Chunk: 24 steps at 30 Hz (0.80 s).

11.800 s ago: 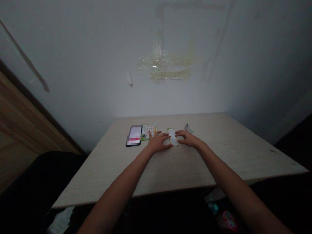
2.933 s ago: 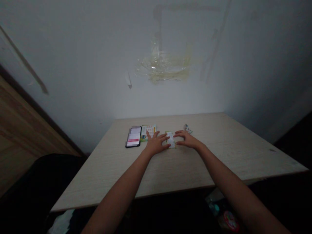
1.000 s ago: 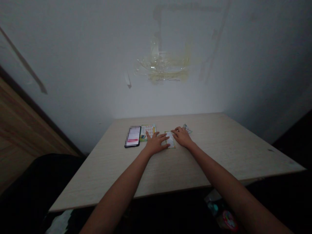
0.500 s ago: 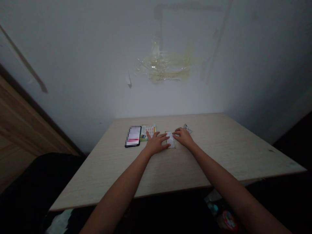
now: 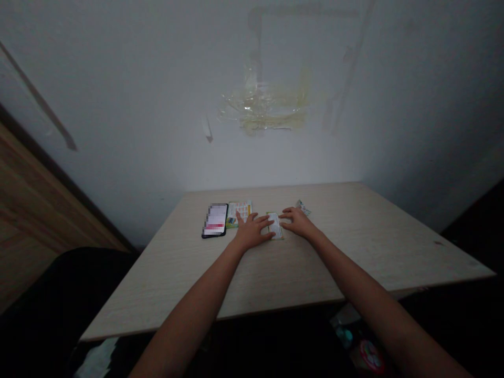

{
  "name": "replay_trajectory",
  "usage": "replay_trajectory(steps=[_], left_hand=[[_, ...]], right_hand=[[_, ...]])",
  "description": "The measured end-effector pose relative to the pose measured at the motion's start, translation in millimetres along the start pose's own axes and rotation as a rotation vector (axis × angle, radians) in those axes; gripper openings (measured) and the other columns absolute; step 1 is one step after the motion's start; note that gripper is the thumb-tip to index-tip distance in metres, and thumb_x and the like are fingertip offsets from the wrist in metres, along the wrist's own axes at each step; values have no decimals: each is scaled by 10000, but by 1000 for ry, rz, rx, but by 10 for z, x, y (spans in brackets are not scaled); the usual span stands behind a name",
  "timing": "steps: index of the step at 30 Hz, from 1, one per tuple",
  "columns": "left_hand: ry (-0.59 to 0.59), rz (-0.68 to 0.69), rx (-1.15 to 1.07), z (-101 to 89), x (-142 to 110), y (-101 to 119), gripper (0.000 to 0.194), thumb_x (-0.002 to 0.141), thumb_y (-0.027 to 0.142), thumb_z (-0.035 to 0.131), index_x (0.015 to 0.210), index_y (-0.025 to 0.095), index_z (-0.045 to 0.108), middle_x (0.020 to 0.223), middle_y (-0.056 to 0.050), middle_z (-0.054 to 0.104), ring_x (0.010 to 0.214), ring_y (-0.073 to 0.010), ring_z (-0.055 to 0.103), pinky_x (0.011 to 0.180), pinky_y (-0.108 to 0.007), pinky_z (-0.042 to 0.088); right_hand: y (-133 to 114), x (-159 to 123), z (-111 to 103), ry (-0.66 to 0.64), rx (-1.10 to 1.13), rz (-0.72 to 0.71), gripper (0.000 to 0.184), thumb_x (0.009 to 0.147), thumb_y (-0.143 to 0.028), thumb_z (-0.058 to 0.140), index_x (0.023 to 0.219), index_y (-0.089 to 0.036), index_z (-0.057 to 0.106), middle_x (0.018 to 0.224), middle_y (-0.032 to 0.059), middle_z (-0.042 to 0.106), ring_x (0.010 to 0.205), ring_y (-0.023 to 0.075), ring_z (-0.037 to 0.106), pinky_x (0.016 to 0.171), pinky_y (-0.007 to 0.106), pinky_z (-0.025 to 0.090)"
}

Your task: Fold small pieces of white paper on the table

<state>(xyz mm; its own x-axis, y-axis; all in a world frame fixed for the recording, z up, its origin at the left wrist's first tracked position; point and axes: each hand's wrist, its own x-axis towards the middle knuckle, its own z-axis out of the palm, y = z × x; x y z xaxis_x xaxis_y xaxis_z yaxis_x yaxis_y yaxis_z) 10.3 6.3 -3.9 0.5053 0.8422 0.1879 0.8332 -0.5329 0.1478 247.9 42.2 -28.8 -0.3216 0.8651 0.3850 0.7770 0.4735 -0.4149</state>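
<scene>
Printed card (image 5: 275,226), narrow and pale with a green border, lies flat on the worktop (image 5: 315,283) at 12 o'clock from the wearer, its long axis pointing roughly away from the body. Left hand (image 5: 252,231) rests palm down at the card's 9 o'clock, fully open with fingers spread, its fingertips reaching the card's left edge. Right hand (image 5: 298,222) sits at the card's 3 o'clock, also palm down and open, its fingers slightly curved and at or just beside the right edge. Neither hand shows a pinch or any closed hold; the card is bracketed by the hands, not gripped.

Handling assessment: the card appears thin, light and fairly stiff, with little weight to resist a nudge. Lying flat, it offers no raised edge, and its surface may be slick. It is judged best taken by a long edge, first slid or tipped up, then pinched between thumb and fingers. Bending is a minor risk.

Nearby items: coloured printed leaflet (image 5: 240,214) at the card's 10 o'clock; smartphone (image 5: 214,220), screen obscured, beyond it at 9 o'clock; small crumpled packet (image 5: 303,208) at 2 o'clock, just past the right hand.
</scene>
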Motion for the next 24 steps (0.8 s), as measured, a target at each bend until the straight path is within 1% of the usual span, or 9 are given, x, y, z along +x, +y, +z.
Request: replay_trajectory(steps=[5,10,15,20,24], left_hand=[[-9,-16,6,-3,1,7,518,880,681,463,1366,507,499,1509,62,481,1421,-367,314,1045,-795,-140],[4,-6,-24,17,8,-11,522,870,686,474,1361,511,505,1506,66,483,1415,-381,322,1033,-804,-150],[12,2,-17,35,10,-28,519,873,683,472,1361,510,503,1506,69,482,1420,-382,316,1017,-813,-167],[8,1,-23,35,7,-29,523,876,685,467,1367,506,500,1509,69,478,1422,-379,315,1024,-809,-165],[16,-2,-28,35,4,-26,513,873,681,481,1356,511,510,1501,71,488,1419,-375,322,1030,-801,-169]], right_hand=[[27,-49,-19,-41,29,-14,370,805,-354,728,1148,-218,731,1277,124,609,1193,271,563,1084,469,395],[32,-83,-60,-102,45,-21,457,775,-368,763,1202,-219,704,1342,139,576,1239,293,537,1101,484,381],[43,-105,-109,-176,58,-23,570,748,-386,788,1275,-211,659,1417,153,523,1318,312,475,1142,490,335],[29,-124,-162,-266,61,-2,667,714,-400,805,1333,-245,610,1493,143,443,1389,318,398,1168,509,286],[10,-139,-181,-307,86,10,727,694,-425,816,1361,-254,584,1524,150,403,1419,322,359,1178,518,264]])
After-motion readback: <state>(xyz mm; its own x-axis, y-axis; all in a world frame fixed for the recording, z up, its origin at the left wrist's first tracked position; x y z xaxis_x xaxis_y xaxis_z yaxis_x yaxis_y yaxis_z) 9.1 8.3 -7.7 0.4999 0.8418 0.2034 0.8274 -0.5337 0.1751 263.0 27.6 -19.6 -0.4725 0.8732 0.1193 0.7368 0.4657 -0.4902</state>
